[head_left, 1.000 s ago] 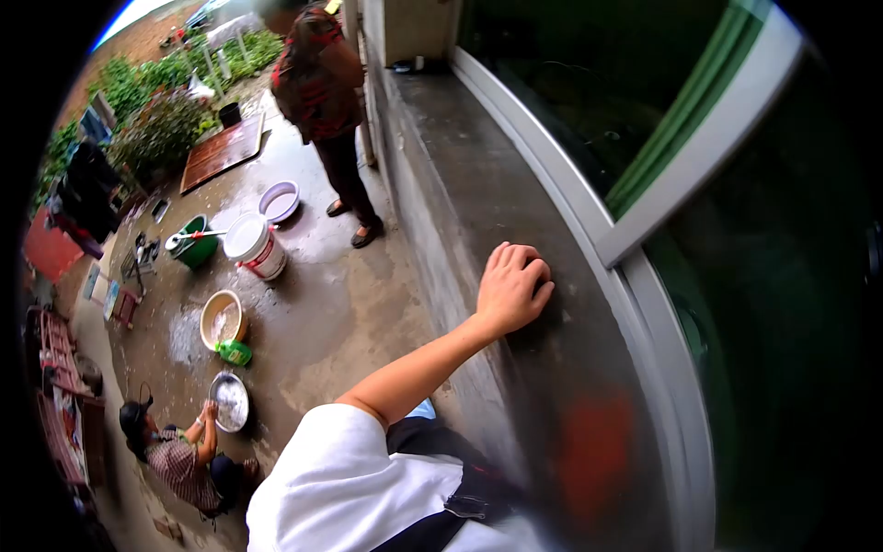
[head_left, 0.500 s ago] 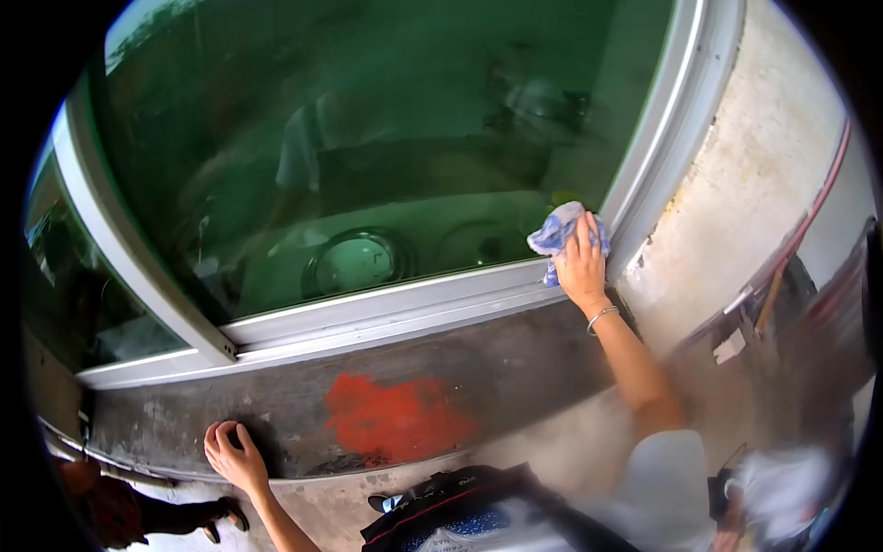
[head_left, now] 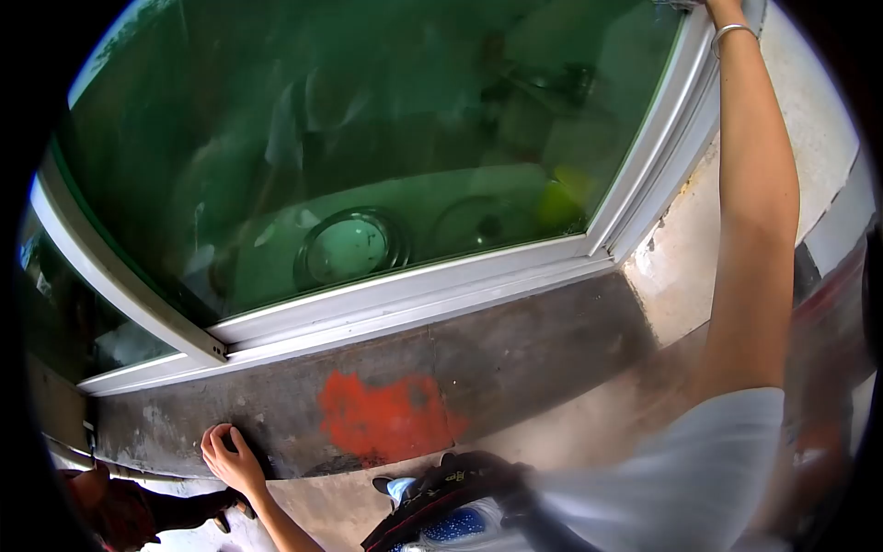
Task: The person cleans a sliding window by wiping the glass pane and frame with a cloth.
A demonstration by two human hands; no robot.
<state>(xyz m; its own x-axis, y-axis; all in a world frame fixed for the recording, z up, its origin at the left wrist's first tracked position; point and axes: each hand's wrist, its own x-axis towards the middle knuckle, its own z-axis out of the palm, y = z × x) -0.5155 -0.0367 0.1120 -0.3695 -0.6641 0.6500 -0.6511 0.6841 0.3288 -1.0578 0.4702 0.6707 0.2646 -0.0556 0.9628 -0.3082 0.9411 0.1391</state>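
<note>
My right hand [head_left: 725, 10] is up at the top right corner of the window, mostly cut off by the frame's upper edge. A sliver of the cloth [head_left: 677, 4] shows beside it, pressed to the green-tinted glass [head_left: 414, 120] near the metal frame [head_left: 635, 166]. A bracelet circles that wrist. My left hand [head_left: 233, 460] rests on the front edge of the dark ledge [head_left: 543, 340], fingers spread and curved over the surface, holding nothing. To its right, a red paint patch [head_left: 382, 419] marks the ledge.
Through the glass a round basin [head_left: 348, 248] and a yellow-green object [head_left: 561, 198] show. A pale wall [head_left: 676, 267] borders the window on the right. At lower left another person [head_left: 138, 506] is partly visible below the ledge.
My right hand has swept the cloth from the lower right corner of the glass upward along the right side. My left hand stays on the ledge, and the view has shifted slightly.
</note>
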